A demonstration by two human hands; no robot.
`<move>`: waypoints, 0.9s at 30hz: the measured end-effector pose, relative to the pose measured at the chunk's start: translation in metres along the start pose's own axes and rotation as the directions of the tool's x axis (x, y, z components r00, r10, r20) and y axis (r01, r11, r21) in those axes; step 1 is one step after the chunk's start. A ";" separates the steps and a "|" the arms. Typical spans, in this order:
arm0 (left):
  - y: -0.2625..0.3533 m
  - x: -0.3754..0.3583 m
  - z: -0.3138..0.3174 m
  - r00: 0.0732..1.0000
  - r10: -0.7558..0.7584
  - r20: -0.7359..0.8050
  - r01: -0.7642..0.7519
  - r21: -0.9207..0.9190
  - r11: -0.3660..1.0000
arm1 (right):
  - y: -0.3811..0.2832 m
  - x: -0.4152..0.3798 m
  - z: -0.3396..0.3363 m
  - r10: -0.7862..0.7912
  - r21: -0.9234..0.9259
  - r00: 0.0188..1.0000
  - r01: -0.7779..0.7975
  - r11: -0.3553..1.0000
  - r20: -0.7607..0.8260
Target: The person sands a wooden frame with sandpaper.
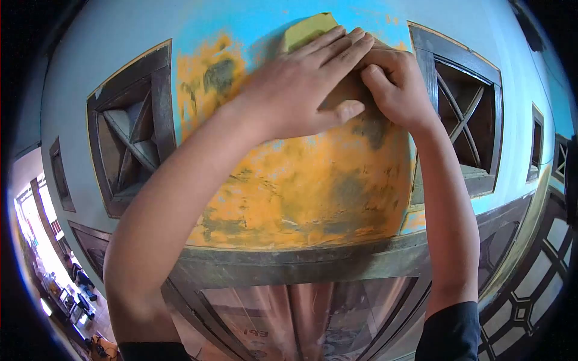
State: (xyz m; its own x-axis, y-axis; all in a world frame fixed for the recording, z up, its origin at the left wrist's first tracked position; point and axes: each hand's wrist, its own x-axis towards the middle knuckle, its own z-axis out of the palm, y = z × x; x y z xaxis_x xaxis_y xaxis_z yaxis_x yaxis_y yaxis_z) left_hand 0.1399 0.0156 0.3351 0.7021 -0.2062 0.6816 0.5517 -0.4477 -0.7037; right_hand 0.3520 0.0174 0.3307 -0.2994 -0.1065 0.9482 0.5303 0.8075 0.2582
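Observation:
A yellow-green sheet [310, 31] that looks like sandpaper lies against the upper part of a wall patch [283, 186]. That patch is mottled orange and grey, with bright blue paint along its top. My left hand [289, 90] rests over the sheet with fingers stretched out toward the right and the thumb apart. Beside it, my right hand [400, 87] has its fingers curled round what appears to be the sheet's right end. Both hands hide most of the sheet, and my left fingertips reach close to my right knuckles.
Dark wooden vent frames with crossed bars flank the patch, one on the left [132, 132] and one on the right [463, 114]. Below runs a wooden beam [289, 265] above glass panes with a curtain [289, 313] behind. Far lower left, a person [78, 274] is near a bright opening.

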 end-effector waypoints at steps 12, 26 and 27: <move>-0.079 0.021 -0.066 0.858 -0.513 0.027 0.444 0.464 0.766 | 0.003 0.002 0.002 -0.007 0.116 0.981 0.029 0.993 -0.192; -0.010 0.023 -0.046 0.885 -0.434 0.166 0.334 0.424 0.842 | -0.021 0.002 -0.003 0.013 -0.015 0.964 -0.018 1.000 -0.267; 0.009 0.020 -0.040 0.885 -0.433 0.171 0.344 0.387 0.855 | -0.028 0.000 -0.005 0.052 -0.049 0.964 -0.067 0.997 -0.261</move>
State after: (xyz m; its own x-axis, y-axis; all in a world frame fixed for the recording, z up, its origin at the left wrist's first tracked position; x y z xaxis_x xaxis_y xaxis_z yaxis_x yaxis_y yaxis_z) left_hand 0.1409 -0.0270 0.3501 0.4589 0.1601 0.8739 0.8879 -0.1167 -0.4449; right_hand 0.3408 -0.0078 0.3246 -0.0538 -0.2120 0.9758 0.5871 0.7838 0.2027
